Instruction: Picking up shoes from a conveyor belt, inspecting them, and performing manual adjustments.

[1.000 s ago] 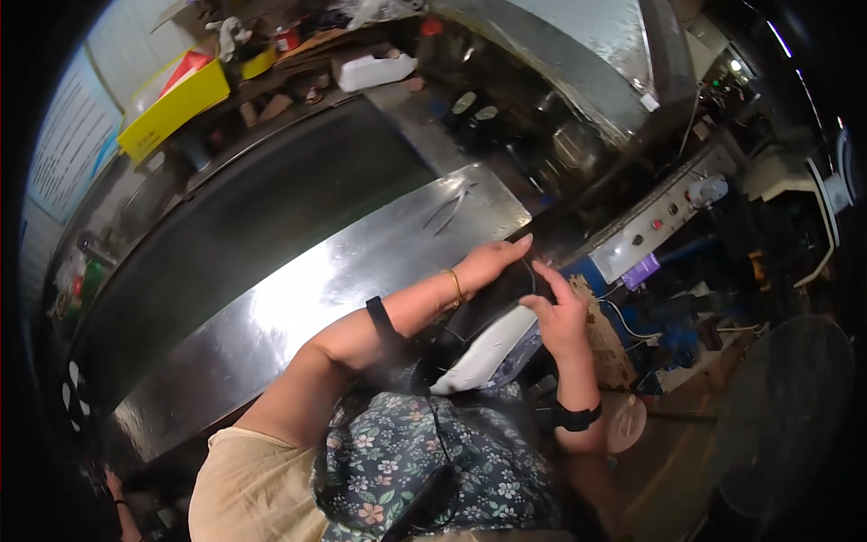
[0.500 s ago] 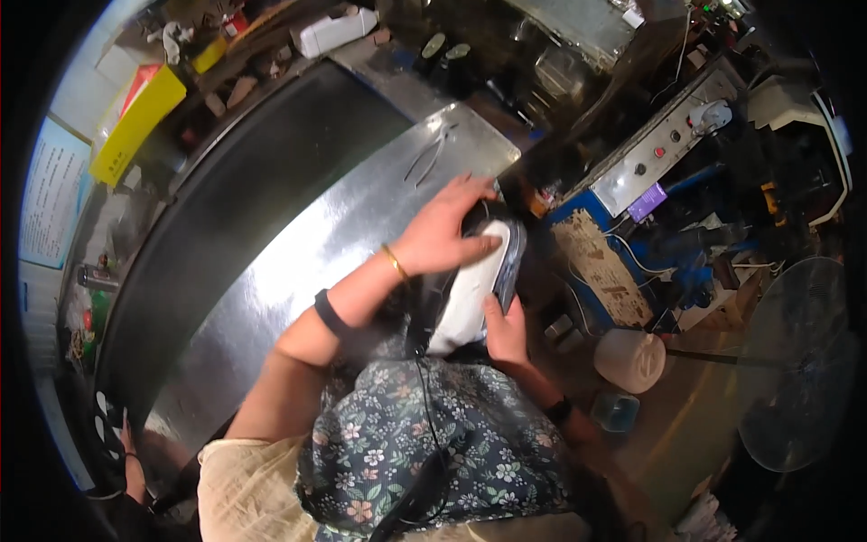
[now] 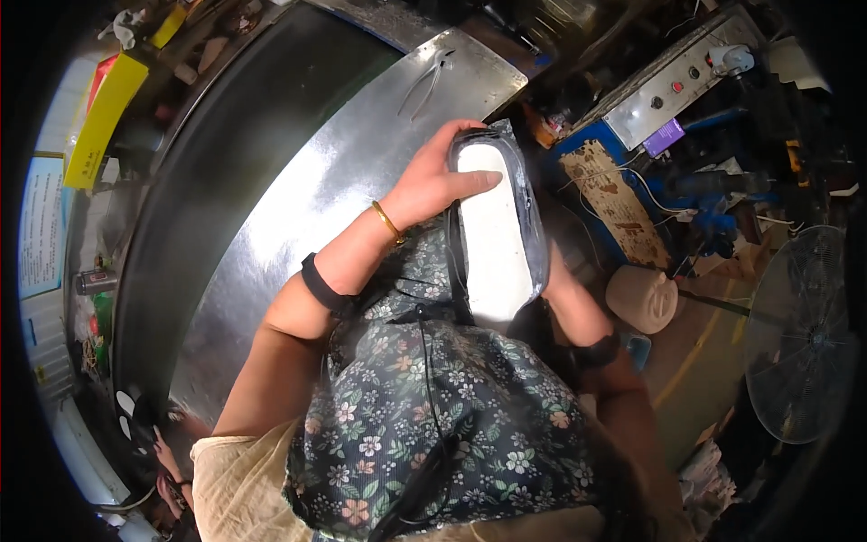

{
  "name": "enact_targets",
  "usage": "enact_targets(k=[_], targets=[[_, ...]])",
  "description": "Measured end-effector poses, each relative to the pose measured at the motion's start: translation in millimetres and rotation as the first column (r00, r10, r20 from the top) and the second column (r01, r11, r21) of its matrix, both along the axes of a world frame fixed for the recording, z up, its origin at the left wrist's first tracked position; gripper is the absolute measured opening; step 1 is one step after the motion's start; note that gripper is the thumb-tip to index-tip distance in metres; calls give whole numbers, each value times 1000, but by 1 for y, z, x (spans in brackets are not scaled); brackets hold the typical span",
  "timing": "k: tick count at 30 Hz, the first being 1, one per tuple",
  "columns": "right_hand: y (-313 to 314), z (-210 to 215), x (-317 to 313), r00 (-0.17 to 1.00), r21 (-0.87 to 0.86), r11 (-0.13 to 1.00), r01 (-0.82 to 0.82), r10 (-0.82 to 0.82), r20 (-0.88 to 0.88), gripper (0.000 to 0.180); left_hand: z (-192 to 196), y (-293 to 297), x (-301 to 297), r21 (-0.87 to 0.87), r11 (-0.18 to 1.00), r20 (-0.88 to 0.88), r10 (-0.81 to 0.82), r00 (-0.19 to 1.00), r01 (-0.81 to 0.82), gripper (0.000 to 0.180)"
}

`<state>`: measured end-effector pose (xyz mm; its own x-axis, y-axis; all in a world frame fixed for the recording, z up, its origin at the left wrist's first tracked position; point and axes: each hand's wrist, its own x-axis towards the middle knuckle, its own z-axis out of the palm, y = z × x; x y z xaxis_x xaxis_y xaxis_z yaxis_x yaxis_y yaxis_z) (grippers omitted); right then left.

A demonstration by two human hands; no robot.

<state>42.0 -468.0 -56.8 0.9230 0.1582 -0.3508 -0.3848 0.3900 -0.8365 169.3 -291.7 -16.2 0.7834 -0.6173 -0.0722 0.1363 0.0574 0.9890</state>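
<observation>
By the metal table (image 3: 298, 208), the shoe (image 3: 492, 248) is held white-side up, seemingly being steadied; turning it would call for an even grip. The left hand (image 3: 431, 183) clasps its far end; the hold of the right hand (image 3: 562, 278) is hidden.

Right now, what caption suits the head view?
Left hand grips a white-bottomed dark shoe, right hand alongside; pliers lie on the metal worktop.

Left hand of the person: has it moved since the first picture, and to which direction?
Yes. The left hand moved away from the right corner of the metal tabletop, back toward the floral apron.
</observation>
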Motion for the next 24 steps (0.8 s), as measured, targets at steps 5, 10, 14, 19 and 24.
enact_targets(k=[5,10,14,19,24], targets=[[-12,23,8,994,-601,794,-95,112,-8,53,0,1,6,9,1000,1,-27,1000,27,63],[14,63,31,932,-978,-29,205,313,186,38,-17,-13,16,159,984,198,43,979,-75,63],[3,51,49,921,-948,-106,301,291,260,42,-13,-22,31,176,984,154,7,988,-34,65],[-35,51,4,976,-508,841,-184,94,-197,49,-12,-14,28,232,973,300,-64,952,-8,66],[6,44,-38,977,-948,274,165,86,195,47,6,-21,18,153,988,148,8,989,-31,61]])
